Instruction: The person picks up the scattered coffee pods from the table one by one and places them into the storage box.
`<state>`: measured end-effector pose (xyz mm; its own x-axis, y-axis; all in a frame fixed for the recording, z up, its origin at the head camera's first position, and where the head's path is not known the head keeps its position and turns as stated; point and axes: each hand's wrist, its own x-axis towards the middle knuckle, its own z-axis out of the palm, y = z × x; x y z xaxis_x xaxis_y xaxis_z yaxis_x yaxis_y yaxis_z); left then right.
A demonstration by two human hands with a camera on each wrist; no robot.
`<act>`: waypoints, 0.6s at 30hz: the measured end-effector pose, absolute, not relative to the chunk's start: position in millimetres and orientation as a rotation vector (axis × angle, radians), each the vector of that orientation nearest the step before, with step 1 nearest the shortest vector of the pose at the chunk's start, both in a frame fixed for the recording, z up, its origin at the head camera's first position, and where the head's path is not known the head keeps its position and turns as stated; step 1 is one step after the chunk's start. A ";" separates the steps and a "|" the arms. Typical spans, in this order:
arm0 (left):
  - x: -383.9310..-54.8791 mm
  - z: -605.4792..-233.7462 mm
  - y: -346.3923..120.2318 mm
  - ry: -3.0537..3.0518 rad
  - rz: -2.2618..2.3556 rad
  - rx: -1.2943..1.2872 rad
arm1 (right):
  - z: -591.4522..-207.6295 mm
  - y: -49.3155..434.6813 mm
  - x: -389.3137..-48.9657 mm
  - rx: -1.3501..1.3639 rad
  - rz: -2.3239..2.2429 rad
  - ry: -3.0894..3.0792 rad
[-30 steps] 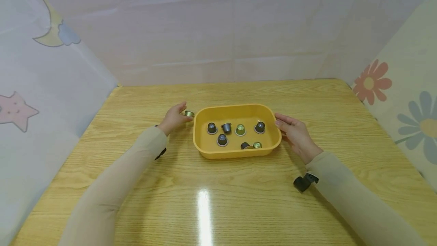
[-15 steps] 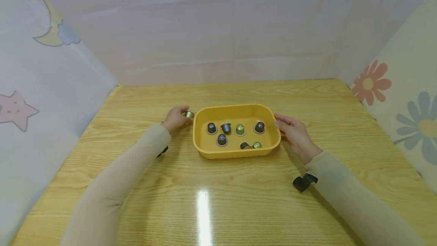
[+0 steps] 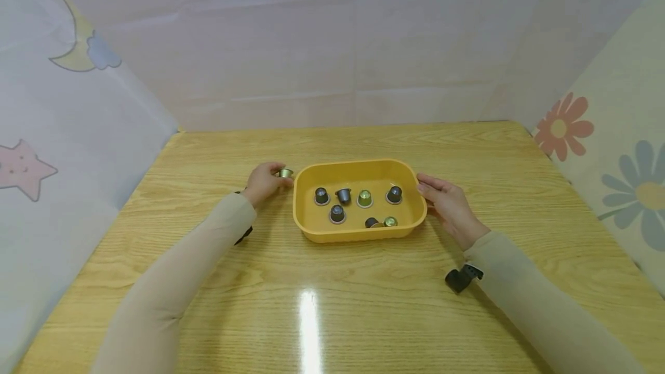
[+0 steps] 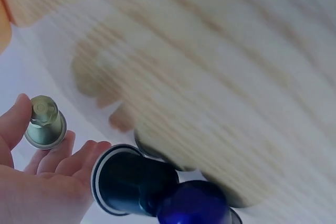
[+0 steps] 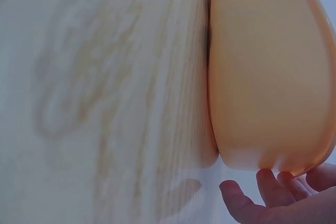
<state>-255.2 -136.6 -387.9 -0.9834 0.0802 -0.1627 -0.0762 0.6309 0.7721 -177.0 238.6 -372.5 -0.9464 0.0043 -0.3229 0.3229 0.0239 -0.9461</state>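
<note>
In the head view, my left hand pinches a gold coffee capsule just outside the left end of a yellow tub. The left wrist view shows that gold capsule between the thumb and the fingers. My right hand grips the tub's right end, thumb at the rim and fingertips against the outer wall. Inside the tub are several dark capsules and a few gold ones, some upright and some tipped.
A dark capsule and a shiny blue one are close to the left wrist camera; I cannot make them out in the head view. The wooden table reaches the printed cloth walls.
My left fingers have come down around the gold capsule, which has shifted very slightly left. The right hand and the tub have barely moved.
</note>
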 end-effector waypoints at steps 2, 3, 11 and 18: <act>-253.2 -386.6 -138.6 2.657 1.316 -0.008 | -373.0 238.5 -177.0 0.336 -2.026 2.066; -252.2 -385.7 -139.5 2.655 1.331 -0.010 | -373.5 238.5 -177.1 0.336 -2.032 2.064; -242.3 -372.8 -142.8 2.635 1.391 -0.035 | -374.0 238.4 -176.8 0.343 -2.057 2.063; -234.2 -364.1 -143.6 2.604 1.446 -0.035 | -373.5 237.0 -176.7 0.352 -2.028 2.082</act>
<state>-234.2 -143.6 -364.1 -0.9865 0.0580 -0.1530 -0.0992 0.5314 0.8413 -176.7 237.0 -373.5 -0.9487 0.0220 -0.3154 0.3159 0.0229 -0.9485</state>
